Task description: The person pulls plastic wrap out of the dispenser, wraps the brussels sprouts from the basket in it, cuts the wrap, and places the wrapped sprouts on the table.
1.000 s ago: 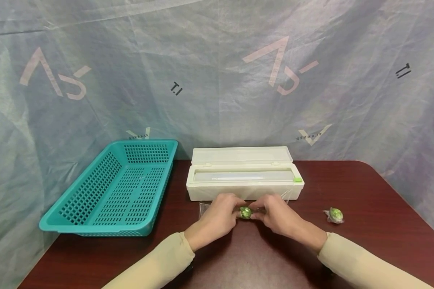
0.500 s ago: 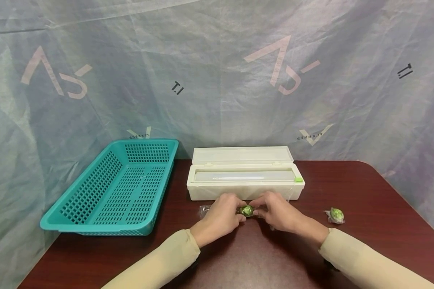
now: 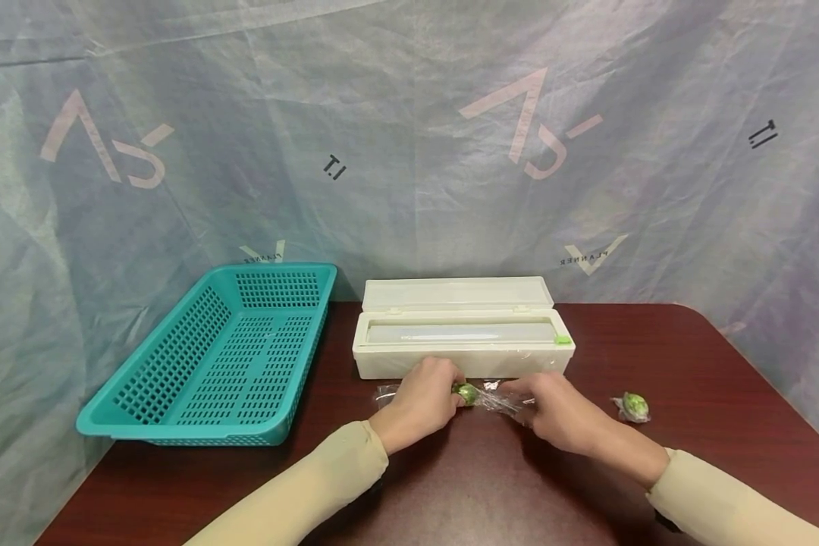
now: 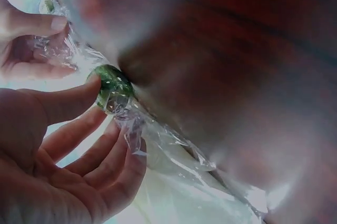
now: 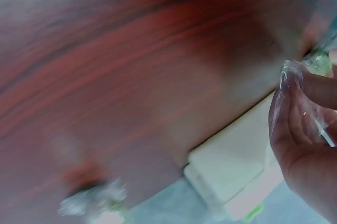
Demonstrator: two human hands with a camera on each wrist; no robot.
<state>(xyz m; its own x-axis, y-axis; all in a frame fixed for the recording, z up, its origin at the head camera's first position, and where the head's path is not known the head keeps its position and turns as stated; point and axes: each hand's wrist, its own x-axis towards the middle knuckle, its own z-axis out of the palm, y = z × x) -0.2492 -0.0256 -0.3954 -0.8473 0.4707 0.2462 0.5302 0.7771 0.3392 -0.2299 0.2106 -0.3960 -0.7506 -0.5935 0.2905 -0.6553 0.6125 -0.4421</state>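
Observation:
A small round green vegetable (image 3: 467,393), looking like a Brussels sprout, lies in clear plastic wrap on the table. My left hand (image 3: 423,396) pinches it, thumb on one side and fingers on the other, as the left wrist view shows (image 4: 68,150). To the right of it, my right hand (image 3: 554,408) grips the gathered plastic wrap (image 3: 500,402), which stretches away from the sprout. The right wrist view has this film bunched between the thumb and fingers of the right hand (image 5: 305,134). More loose film sticks out left of the left hand.
Just behind the hands stands a white wrap dispenser (image 3: 460,364), its lid raised and a roll inside. Another wrapped green sprout (image 3: 633,408) lies to the right. At the left is a teal plastic basket (image 3: 198,432) on the dark red table (image 3: 478,485); a grey sheet hangs behind.
My right hand has moved right, away from the sprout, drawing the plastic wrap out into a gathered strand. The left hand stays at the sprout.

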